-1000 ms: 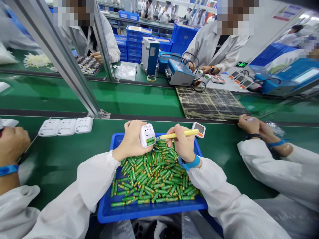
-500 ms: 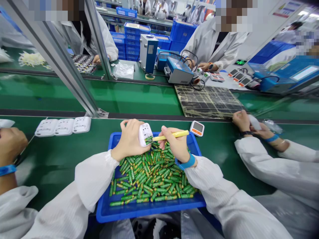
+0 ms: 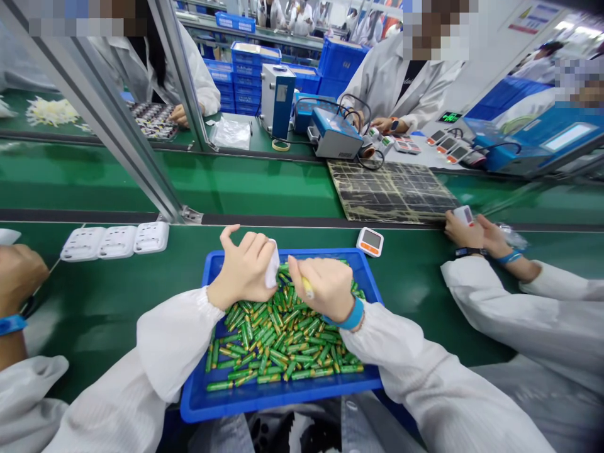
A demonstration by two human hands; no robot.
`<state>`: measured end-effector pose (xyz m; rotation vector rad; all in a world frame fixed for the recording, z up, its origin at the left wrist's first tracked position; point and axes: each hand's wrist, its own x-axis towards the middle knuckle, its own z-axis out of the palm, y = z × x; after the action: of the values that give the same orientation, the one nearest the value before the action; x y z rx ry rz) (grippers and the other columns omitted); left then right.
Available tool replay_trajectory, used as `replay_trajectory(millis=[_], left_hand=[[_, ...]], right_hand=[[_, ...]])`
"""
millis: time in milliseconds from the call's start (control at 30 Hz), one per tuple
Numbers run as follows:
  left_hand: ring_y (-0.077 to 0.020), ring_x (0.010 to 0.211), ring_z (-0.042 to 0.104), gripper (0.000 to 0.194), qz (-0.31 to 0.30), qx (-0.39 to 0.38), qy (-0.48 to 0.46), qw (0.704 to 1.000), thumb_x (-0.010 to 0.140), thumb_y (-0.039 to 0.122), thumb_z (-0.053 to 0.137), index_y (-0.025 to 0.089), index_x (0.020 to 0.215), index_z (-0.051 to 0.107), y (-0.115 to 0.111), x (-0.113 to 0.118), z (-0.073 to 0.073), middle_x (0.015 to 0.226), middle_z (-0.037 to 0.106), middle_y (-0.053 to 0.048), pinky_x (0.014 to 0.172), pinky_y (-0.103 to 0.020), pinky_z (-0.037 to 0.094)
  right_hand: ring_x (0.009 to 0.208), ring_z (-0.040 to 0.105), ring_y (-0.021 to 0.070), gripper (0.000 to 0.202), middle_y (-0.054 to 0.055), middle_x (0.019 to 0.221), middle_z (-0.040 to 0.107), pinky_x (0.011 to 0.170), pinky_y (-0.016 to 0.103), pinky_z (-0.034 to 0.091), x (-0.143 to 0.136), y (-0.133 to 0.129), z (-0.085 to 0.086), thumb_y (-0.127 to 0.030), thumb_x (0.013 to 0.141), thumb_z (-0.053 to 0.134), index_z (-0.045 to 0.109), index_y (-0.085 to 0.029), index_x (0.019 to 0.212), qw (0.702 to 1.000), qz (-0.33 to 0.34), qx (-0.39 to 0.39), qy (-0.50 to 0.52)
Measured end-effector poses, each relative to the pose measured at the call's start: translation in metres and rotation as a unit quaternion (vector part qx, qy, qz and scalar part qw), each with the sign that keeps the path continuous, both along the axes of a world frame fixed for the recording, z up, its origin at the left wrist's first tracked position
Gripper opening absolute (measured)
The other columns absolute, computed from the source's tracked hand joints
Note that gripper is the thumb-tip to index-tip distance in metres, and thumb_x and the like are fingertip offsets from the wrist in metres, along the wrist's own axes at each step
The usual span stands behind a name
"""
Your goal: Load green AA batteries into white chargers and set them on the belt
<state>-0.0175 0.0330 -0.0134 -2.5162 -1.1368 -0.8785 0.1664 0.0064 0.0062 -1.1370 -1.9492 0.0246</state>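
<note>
Head view is showing the fingers of the left hand (image 3: 243,270) clamping on a small white rounded plastic device (image 3: 272,264), with one finger sticking up free of it. The right hand (image 3: 325,286) is gripping a slim yellow stick-like tool (image 3: 307,288) in a curled fist; the tool's far end is hiding behind the hand, so whether it is touching the device I cannot tell. Both hands are hovering over the back part of a shallow blue plastic tray (image 3: 283,397), which is holding a heap of green-and-gold cylindrical batteries (image 3: 278,340).

Working well here is, I judge, depending on the left hand bracing the device firmly while the right is guiding the tool with light, controlled pressure; a slipping tip could be marking the casing or jabbing nearby fingers.

Just beyond the tray's back right corner, a white square unit with a grey screen and orange buttons (image 3: 370,242) is lying on the smooth green work surface (image 3: 410,283). Three white rounded plastic cases (image 3: 116,241) are lying in a row at left. A co-worker's hands (image 3: 465,229) are holding a small white item at right. Farther off, a dark gridded board (image 3: 391,190) is lying flat, and stacked blue plastic crates (image 3: 248,82) are standing behind the opposite bench.
</note>
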Motion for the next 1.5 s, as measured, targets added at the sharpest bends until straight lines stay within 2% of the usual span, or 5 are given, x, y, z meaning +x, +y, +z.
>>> replay_trajectory(millis=[100, 333, 833, 1233, 1500], left_hand=[[-0.0303, 0.086, 0.057, 0.055, -0.021, -0.013, -0.045, 0.999, 0.057, 0.045, 0.063, 0.019, 0.103, 0.050, -0.002, 0.000, 0.000, 0.092, 0.062, -0.010, 0.094, -0.058, 0.030], [-0.0275, 0.093, 0.055, 0.063, -0.027, -0.114, -0.185, 0.976, 0.056, 0.043, 0.071, 0.022, 0.110, 0.045, 0.005, -0.005, -0.002, 0.098, 0.056, -0.006, 0.091, -0.050, 0.033], [-0.0276, 0.096, 0.052, 0.065, -0.022, -0.130, -0.205, 0.970, 0.058, 0.046, 0.072, 0.023, 0.111, 0.043, 0.005, -0.006, -0.004, 0.102, 0.056, -0.006, 0.091, -0.049, 0.034], [-0.0308, 0.102, 0.053, 0.067, -0.008, -0.100, -0.138, 0.985, 0.062, 0.042, 0.072, 0.021, 0.117, 0.041, 0.006, -0.001, -0.007, 0.108, 0.057, -0.010, 0.094, -0.052, 0.032], [-0.0339, 0.114, 0.048, 0.064, 0.103, -0.130, -0.116, 0.979, 0.062, 0.042, 0.072, 0.020, 0.117, 0.047, 0.015, -0.005, -0.004, 0.117, 0.056, -0.012, 0.097, -0.052, 0.029]], right_hand=[[0.039, 0.043, 0.0091, 0.049, -0.001, 0.042, 0.050, 0.042, 0.026, 0.028, 0.007, 0.011, -0.002, -0.037, 0.093, 0.055, 0.052, -0.021, 0.047, 0.989, -0.033, -0.110, 0.095], [0.028, 0.044, 0.0087, 0.049, -0.001, 0.038, 0.054, 0.029, 0.021, 0.027, 0.010, 0.015, 0.001, -0.056, 0.081, 0.065, 0.060, -0.019, 0.050, 0.858, -0.005, -0.268, 0.438], [0.030, 0.045, 0.0075, 0.044, 0.000, 0.040, 0.057, 0.030, 0.019, 0.033, 0.006, 0.016, 0.001, -0.052, 0.080, 0.068, 0.062, -0.018, 0.052, 0.842, 0.008, -0.294, 0.451], [0.028, 0.027, 0.0025, 0.045, -0.008, 0.038, 0.046, 0.026, 0.014, 0.017, 0.011, 0.039, -0.003, -0.052, 0.068, 0.077, 0.047, -0.020, 0.060, 0.594, 0.121, -0.561, 0.564], [0.029, 0.016, 0.0026, 0.046, -0.012, 0.029, 0.030, 0.030, 0.015, 0.017, 0.013, 0.049, -0.013, -0.055, 0.073, 0.075, 0.048, -0.020, 0.058, 0.624, 0.126, -0.515, 0.574]])
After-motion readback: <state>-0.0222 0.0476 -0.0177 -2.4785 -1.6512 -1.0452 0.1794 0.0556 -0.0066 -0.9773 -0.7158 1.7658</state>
